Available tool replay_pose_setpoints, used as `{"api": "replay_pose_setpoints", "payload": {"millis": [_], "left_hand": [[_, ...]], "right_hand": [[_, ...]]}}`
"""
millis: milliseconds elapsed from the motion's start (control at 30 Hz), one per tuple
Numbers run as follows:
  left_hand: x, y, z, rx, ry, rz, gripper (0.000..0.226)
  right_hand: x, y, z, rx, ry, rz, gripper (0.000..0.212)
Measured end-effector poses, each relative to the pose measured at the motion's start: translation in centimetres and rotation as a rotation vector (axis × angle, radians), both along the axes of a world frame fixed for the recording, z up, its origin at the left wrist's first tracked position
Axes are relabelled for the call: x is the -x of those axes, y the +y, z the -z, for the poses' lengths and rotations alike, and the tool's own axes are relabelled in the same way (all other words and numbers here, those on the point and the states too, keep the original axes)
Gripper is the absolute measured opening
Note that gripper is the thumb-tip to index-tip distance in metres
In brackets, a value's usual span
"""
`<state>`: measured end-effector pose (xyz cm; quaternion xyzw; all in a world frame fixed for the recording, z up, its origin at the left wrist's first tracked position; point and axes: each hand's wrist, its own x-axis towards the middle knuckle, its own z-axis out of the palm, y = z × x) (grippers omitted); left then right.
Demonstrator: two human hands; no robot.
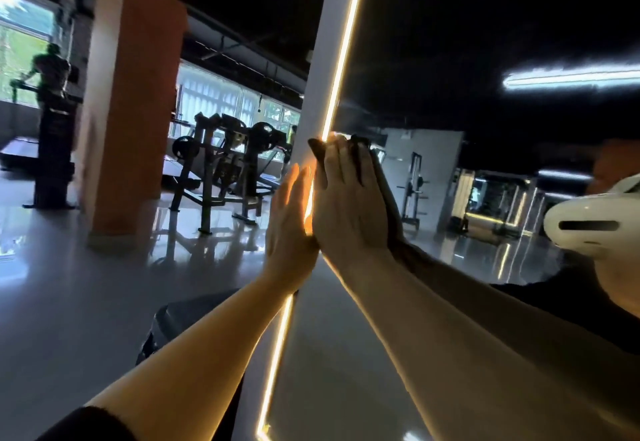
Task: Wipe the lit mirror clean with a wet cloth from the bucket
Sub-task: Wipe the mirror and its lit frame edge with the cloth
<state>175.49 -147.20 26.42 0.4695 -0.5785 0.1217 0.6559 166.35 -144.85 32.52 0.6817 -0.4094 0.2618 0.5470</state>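
A dim gym with a glossy floor (69,302), an orange pillar (131,94) and weight machines (221,160) stretches behind a tall mirror (450,59) edged by a glowing light strip (343,59). The right hand (349,205) presses a dark cloth (362,153) flat against the glass beside the strip, fingers straight. The left hand (291,222), fingers also extended, rests on the mirror's pale frame (322,59), just beside the right. A white headset (595,222) shows in the reflection.

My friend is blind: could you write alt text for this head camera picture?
A person's right hand presses a dark cloth flat against a mirror edged by a glowing light strip, while the left hand rests open on the frame beside it, in a dim gym.
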Motion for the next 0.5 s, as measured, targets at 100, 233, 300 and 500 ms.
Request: {"api": "replay_pose_setpoints", "payload": {"millis": [100, 233, 300, 500], "left_hand": [[-1.0, -1.3, -0.3, 0.044, -0.054, -0.073, 0.073], [-1.2, -1.0, -1.4, 0.022, 0.026, -0.077, 0.077], [-0.9, -0.2, -3.2, 0.02, 0.001, -0.066, 0.077], [0.2, 2.9, -12.8, -0.086, -0.004, 0.057, 0.069]], "right_hand": [[-0.8, -1.3, -0.1, -0.033, -0.025, 0.004, 0.057], [-0.6, -1.8, -8.4, 0.142, -0.2, -0.024, 0.054], [-0.5, -1.0, -13.0, 0.149, -0.24, -0.005, 0.053], [0.4, -0.3, -17.6, -0.062, 0.221, 0.136, 0.065]]}}
